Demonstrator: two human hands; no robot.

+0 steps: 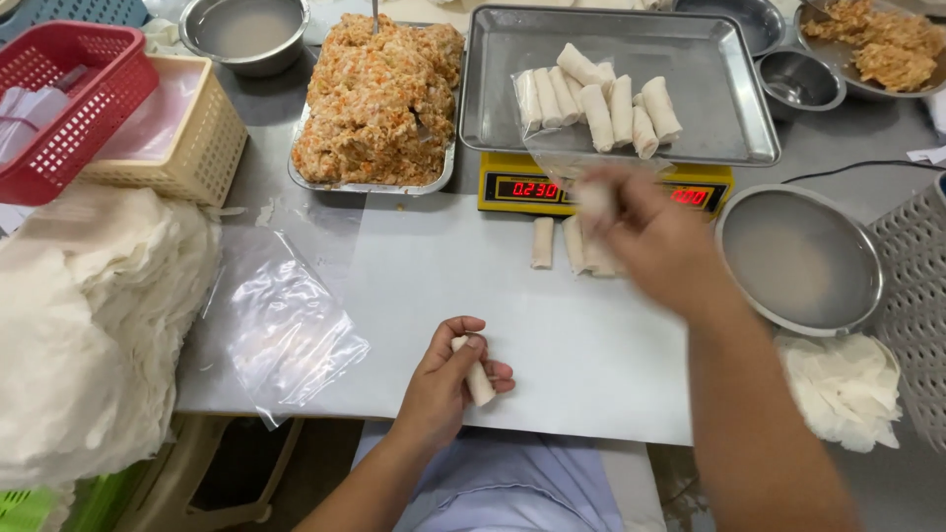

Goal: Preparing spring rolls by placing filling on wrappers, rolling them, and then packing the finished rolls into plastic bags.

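Note:
My left hand (448, 379) rests near the front edge of the white board (424, 286) and holds one pale spring roll (479, 379). My right hand (645, 241), blurred, reaches toward the far side with another roll (594, 197) pinched in its fingers. Just under it a few rolls (567, 243) lie on the board. Behind them, on a yellow scale (522, 187), stands a steel tray (709, 89) bearing several rolls (596, 99) on a clear plastic bag.
A tray of orange-flecked filling (379, 94) sits at the back. A pile of wrappers (84, 325) lies left, beside a clear bag (286, 330). Red (69, 103) and beige (187, 128) baskets, steel bowls (798, 256), and more wrappers (843, 384) surround the board.

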